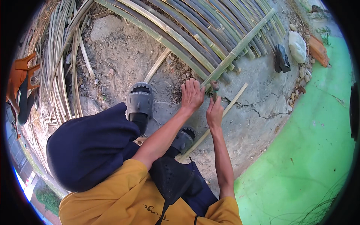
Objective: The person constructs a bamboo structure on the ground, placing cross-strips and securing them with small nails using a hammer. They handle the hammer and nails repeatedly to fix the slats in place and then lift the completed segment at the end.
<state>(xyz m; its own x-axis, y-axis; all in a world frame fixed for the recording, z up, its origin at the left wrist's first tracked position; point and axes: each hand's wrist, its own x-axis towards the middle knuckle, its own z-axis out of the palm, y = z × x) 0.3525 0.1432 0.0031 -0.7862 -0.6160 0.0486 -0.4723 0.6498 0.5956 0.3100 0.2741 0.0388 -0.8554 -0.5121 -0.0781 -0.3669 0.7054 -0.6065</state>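
My right hand [214, 113] is closed around the handle of a hammer [215, 87], its head up by the near end of a split-bamboo crosspiece [240, 48]. Just to the left, my left hand [192, 96] has its fingers bent over that same end, seeming to grip it; whether a nail sits between the fingertips is hidden. The crosspiece lies slantwise over a row of long bamboo strips [180, 28], laid side by side on the ground. Hammer head and bamboo end look very close; I cannot tell if they touch.
Loose bamboo strips [56, 63] are heaped at left, near an orange chair [22, 75]. A single strip [234, 100] runs beside my right hand toward my shoe [183, 139]. Green water [300, 150] borders the cracked concrete at right, with a white stone [297, 47] and orange brick [318, 51] nearby.
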